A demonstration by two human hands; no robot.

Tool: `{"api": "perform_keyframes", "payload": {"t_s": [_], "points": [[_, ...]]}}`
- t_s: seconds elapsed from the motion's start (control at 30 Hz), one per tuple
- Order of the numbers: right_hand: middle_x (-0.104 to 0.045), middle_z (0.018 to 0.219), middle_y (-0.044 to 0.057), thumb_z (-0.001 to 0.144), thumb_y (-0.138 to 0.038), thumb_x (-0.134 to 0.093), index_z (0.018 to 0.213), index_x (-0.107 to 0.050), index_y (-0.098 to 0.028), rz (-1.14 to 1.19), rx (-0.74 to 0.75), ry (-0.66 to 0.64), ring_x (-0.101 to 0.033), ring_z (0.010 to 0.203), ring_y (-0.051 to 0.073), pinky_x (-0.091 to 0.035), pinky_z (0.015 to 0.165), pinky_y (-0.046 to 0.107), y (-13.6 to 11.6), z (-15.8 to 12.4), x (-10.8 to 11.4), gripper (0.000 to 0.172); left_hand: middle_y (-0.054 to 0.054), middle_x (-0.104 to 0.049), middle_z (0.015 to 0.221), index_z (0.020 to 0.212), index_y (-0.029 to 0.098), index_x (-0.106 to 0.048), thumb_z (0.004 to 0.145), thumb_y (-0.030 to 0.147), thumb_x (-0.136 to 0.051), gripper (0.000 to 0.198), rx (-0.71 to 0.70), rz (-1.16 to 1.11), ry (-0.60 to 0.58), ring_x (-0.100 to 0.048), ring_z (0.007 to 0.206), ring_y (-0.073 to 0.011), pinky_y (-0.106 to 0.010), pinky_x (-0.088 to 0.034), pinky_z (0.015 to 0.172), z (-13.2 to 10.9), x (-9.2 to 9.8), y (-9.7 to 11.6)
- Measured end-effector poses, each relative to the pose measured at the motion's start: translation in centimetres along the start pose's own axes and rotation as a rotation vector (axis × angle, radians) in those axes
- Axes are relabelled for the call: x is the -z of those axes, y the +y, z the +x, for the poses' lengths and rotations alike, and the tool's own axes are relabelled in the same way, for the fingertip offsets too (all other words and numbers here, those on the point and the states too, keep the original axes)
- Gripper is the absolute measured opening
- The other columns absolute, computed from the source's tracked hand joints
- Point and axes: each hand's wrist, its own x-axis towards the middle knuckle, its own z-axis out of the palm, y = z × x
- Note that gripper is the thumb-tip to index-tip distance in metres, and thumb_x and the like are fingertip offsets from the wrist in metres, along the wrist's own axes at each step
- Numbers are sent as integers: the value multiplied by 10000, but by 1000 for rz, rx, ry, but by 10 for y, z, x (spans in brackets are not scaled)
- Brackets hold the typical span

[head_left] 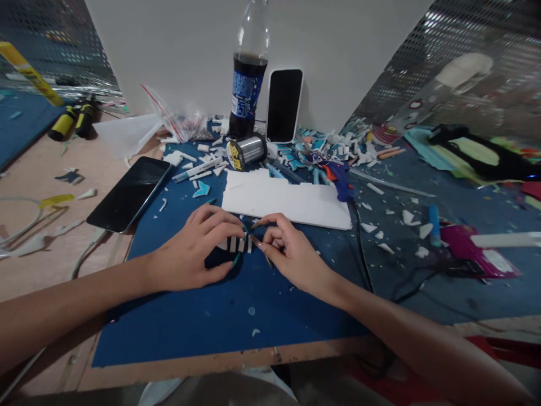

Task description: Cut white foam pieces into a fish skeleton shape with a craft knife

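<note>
My left hand (200, 245) curves over a small row of white foam strips (233, 243) with a thin teal curved edge (236, 260). Its thumb and fingers close round this piece from the left, hiding part of it. From the right, my right hand (291, 254) pinches a narrow white strip (249, 243) at the row's end between thumb and index finger. The other right fingers are curled in. Just beyond both hands lies a flat white foam board (287, 200) with a stepped far edge. All of this rests on a blue mat (236, 321).
A phone (129, 194) lies left; another phone (284, 106) leans upright behind. Near it stand a cola bottle (246, 90) and wire spool (246, 151). A glue gun (339, 180) trails a black cable. Foam scraps (355, 141) are heaped at the back. Pliers (74, 119) sit far left.
</note>
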Motion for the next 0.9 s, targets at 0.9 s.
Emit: {"api": "perform_keyframes", "payload": {"t_s": [0.9], "points": [[-467, 631, -54, 892, -197, -457, 1082, -394, -195, 27, 36, 26, -458, 507, 105, -344, 491, 261, 3, 0, -2, 200, -41, -682, 1080, 1020, 206, -521, 791, 172, -588, 241, -175, 272, 85, -490, 1033, -278, -628, -257, 1033, -9, -4, 7]]}}
